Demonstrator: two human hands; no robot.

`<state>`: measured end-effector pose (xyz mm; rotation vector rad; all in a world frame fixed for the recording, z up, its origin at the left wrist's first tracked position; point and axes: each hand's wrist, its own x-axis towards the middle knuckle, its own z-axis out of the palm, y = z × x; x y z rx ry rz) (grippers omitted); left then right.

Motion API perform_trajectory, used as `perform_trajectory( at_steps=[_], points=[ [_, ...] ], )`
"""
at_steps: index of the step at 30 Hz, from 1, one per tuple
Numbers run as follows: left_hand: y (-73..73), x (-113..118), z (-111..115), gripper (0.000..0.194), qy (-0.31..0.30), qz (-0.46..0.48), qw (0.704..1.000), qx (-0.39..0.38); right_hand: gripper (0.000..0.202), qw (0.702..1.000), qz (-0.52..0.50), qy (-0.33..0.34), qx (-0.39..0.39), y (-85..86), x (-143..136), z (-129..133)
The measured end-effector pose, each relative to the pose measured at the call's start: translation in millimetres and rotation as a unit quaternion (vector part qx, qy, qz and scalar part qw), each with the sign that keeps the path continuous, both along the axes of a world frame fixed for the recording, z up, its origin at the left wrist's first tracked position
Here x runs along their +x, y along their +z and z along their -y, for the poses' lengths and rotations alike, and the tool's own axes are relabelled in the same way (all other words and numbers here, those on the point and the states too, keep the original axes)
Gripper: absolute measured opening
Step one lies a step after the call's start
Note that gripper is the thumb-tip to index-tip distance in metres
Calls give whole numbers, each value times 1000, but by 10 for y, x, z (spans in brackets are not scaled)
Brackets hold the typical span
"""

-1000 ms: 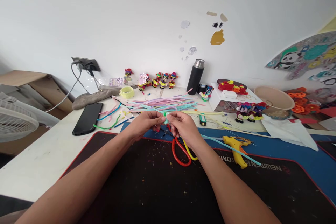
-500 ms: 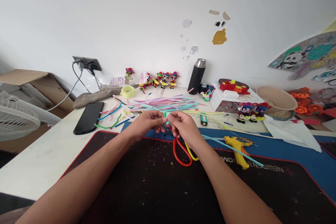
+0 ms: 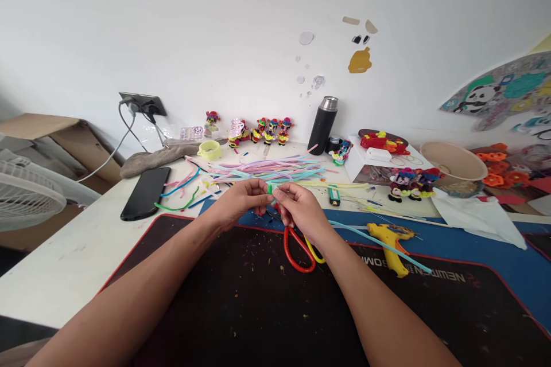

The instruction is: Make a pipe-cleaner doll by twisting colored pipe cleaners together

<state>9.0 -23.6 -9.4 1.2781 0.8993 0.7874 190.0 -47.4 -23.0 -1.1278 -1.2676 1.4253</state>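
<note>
Between the fingertips of both hands is a small green and pale-mint fuzzy piece [image 3: 270, 188], which looks like bent pipe cleaner. My left hand [image 3: 245, 199] pinches it from the left, and my right hand [image 3: 300, 206] from the right; the fingers cover much of it. Below my right hand lie scissors [image 3: 298, 264] with one red and one yellow handle, their blades partly hidden by the hands. Behind the hands is a loose pile of pastel pipe cleaners [image 3: 267, 170]. A light-blue pipe cleaner [image 3: 379, 242] runs from near my right wrist across a yellow glue gun [image 3: 392, 249].
A black mat [image 3: 232, 309] spreads under my arms. At left are a phone [image 3: 145, 194], a yellow tape roll [image 3: 209, 150] and a fan [image 3: 32, 192]. Small figures [image 3: 270, 132], a black flask [image 3: 322, 126], a white box [image 3: 357, 155] and a beige bowl [image 3: 454, 160] line the back.
The fingers and the small green piece have shifted very slightly, with the piece turned a little. Both hands keep their pinch, and everything else stays in place.
</note>
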Motion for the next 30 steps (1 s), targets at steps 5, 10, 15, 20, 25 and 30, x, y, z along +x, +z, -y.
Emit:
perform_trajectory(
  at_steps=[5,10,15,20,25,30],
  points=[
    [17,-46,-31,33,-4,-24,999,42,40,1000,5,-2,-4,23,-4,10],
    [70,-150,-98,26,37,-127,981,142,39,1000,-2,-2,-5,16,-3,10],
    [-14,-235,-165,11,77,-366,864,338,37,1000,2,-9,-5,18,3,8],
    [-150,-233,-219,14,1,-416,820,394,40,1000,10,-9,4,42,4,13],
    [-175,-242,-243,16,-19,-413,821,394,39,1000,22,-10,10,43,11,9],
    [-179,-253,-254,18,-12,-412,821,396,35,999,37,-2,21,41,8,10]
  ],
)
